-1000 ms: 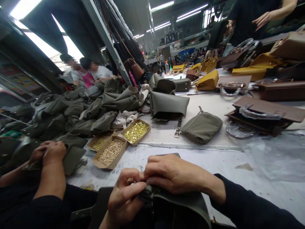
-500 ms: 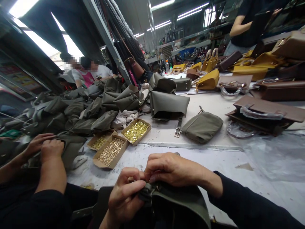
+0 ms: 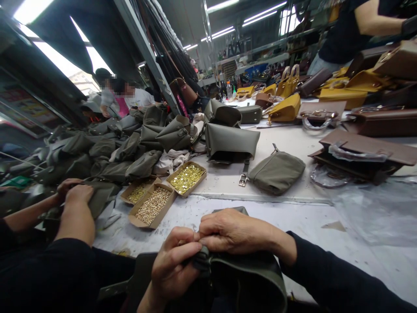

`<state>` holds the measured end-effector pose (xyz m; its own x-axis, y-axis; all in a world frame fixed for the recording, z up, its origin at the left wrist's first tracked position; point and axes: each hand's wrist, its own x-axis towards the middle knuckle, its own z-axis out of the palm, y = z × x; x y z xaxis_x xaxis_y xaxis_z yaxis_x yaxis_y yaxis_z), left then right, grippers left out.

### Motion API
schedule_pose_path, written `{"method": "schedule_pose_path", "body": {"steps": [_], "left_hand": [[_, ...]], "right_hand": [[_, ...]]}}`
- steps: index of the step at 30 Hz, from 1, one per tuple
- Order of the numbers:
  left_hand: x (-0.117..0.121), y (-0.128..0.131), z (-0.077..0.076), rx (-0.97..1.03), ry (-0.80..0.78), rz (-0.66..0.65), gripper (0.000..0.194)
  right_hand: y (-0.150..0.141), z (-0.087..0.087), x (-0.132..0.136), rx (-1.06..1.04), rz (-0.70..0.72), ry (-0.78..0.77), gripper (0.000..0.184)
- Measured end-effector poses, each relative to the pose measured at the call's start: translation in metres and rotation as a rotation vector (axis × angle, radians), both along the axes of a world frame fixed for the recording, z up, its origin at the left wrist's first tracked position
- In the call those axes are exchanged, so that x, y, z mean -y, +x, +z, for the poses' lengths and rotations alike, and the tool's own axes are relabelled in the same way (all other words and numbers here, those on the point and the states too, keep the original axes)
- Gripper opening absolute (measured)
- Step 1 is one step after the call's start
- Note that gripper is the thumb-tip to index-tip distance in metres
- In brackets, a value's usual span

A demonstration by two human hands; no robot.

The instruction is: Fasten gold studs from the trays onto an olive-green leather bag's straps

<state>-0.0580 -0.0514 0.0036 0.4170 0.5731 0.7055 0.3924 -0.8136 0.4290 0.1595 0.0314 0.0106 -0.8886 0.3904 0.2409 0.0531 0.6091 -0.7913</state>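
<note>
Low in front of me is a dark olive-green bag (image 3: 257,265), its mouth open toward me. My left hand (image 3: 176,263) grips the bag's edge near a strap end, thumb and fingers closed on it. My right hand (image 3: 233,232) pinches at the same spot, its fingertips meeting those of the left. Whatever small piece may be between the fingertips is hidden. Beyond my hands stand a cardboard box of small copper-gold metal pieces (image 3: 153,206), a box of shiny yellow-gold pieces (image 3: 185,179) and a smaller gold-filled box (image 3: 138,193).
At left a co-worker's hands (image 3: 76,191) handle another olive bag, close to my left arm. A heap of olive bags (image 3: 78,148) lies behind. An olive pouch (image 3: 276,172), a brown handbag (image 3: 368,154) and plastic sheeting (image 3: 374,213) lie ahead and right. Another person (image 3: 355,34) stands far right.
My fingertips have drawn closer together at the bag's edge, with the right hand turned slightly. The co-worker's hands at left have shifted a little to the right. The person at far right has extended an arm.
</note>
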Motion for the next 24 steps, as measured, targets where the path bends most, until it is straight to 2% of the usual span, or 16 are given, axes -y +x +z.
{"method": "schedule_pose_path", "body": {"steps": [5, 10, 13, 16, 18, 21, 22, 24], "left_hand": [[0.002, -0.002, -0.002, 0.004, -0.006, 0.004, 0.021], [0.002, -0.004, -0.012, 0.056, -0.053, 0.022, 0.030], [0.001, -0.001, -0.014, 0.145, -0.096, 0.061, 0.035], [0.002, 0.003, -0.007, 0.241, -0.199, 0.042, 0.036], [0.002, 0.005, 0.002, 0.260, -0.300, 0.102, 0.037], [-0.009, 0.002, 0.014, 0.263, -0.389, 0.333, 0.036], [-0.015, -0.001, 0.016, 0.276, -0.390, 0.398, 0.035], [-0.032, -0.008, 0.014, 0.322, -0.373, 0.484, 0.032]], "right_hand": [[-0.002, 0.003, -0.004, 0.026, 0.017, -0.093, 0.018], [-0.004, 0.000, 0.001, 0.006, -0.006, -0.178, 0.028], [-0.007, -0.005, 0.003, -0.029, -0.101, -0.225, 0.042], [-0.001, -0.002, 0.004, -0.161, -0.278, -0.256, 0.052], [0.011, 0.006, 0.009, -0.327, -0.462, -0.191, 0.052], [0.036, 0.022, 0.031, -0.554, -0.756, 0.033, 0.046], [0.044, 0.027, 0.041, -0.594, -0.810, 0.123, 0.042], [0.050, 0.028, 0.065, -0.593, -0.815, 0.316, 0.032]]}}
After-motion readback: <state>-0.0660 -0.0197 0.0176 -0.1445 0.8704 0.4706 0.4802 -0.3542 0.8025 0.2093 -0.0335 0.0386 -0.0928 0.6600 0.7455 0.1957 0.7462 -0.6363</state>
